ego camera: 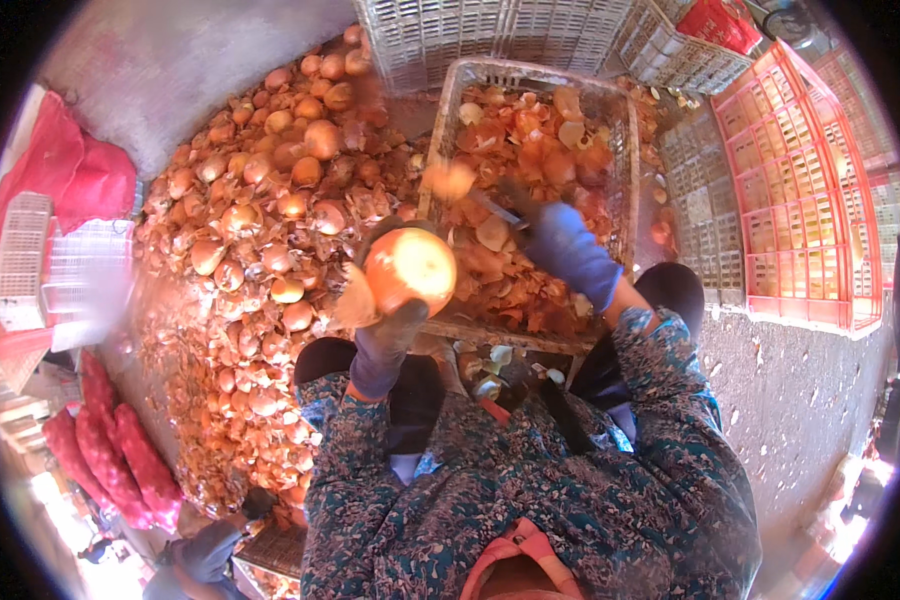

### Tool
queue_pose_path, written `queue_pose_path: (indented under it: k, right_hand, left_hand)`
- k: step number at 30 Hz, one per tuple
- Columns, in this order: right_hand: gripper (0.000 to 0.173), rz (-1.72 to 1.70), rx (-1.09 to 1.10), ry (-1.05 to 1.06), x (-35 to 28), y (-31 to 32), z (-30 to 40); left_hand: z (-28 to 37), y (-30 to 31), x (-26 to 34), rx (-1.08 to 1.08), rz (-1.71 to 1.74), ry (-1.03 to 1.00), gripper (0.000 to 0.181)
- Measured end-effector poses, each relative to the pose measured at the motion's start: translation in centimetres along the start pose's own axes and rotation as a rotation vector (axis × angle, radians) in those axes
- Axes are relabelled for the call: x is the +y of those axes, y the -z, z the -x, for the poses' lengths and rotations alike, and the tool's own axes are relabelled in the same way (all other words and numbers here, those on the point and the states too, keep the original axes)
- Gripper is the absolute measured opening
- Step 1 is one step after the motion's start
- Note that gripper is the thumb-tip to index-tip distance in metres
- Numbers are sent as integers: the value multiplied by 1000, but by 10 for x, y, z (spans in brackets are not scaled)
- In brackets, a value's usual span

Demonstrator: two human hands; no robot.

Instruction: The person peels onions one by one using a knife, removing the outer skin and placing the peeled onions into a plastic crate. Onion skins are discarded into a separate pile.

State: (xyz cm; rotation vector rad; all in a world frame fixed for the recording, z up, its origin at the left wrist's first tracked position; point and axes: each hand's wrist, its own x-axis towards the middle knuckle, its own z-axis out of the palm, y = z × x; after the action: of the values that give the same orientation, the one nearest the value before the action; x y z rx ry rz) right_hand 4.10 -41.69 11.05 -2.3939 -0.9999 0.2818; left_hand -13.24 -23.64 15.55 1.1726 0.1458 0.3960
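Observation:
My left hand (390, 330), in a dark-palmed glove, is closed around a large onion (412, 271) with a bright, pale face; a flap of loose skin hangs at its left side. My right hand (559, 236), in a blue glove, grips a knife (499, 210) whose blade points up and left over the crate. Near the blade's tip a blurred piece of onion or skin (448, 180) shows; whether it touches the blade I cannot tell. Below my right hand stands a plastic crate (634, 165) holding many papery onion skins (547, 146).
A large heap of onions (277, 195) and loose skins spreads on the left. Plastic crates (495, 34) stand behind, with a red crate (802, 195) at right. Filled red mesh sacks (112, 450) lie at lower left, near another person's arm (210, 547).

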Motion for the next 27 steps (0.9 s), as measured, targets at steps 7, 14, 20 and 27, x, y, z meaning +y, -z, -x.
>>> queue_pose_path:
  k: [7, 14, 20, 27]
  right_hand:
    - [54, -938, -283, 73, -75, 29, 23]
    - [61, -752, -173, 226, -69, 32, 18]
    - [62, -550, -103, 360, -60, 34, 22]
    - [78, -318, -178, 266, -67, 35, 24]
  left_hand:
    - [-4, 9, 2, 87, 235, 163, 54]
    - [-3, 10, -6, 40, 327, 476, 52]
    - [-6, -3, 15, -173, 75, 388, 54]
    - [-2, 19, -4, -102, -788, -109, 49]
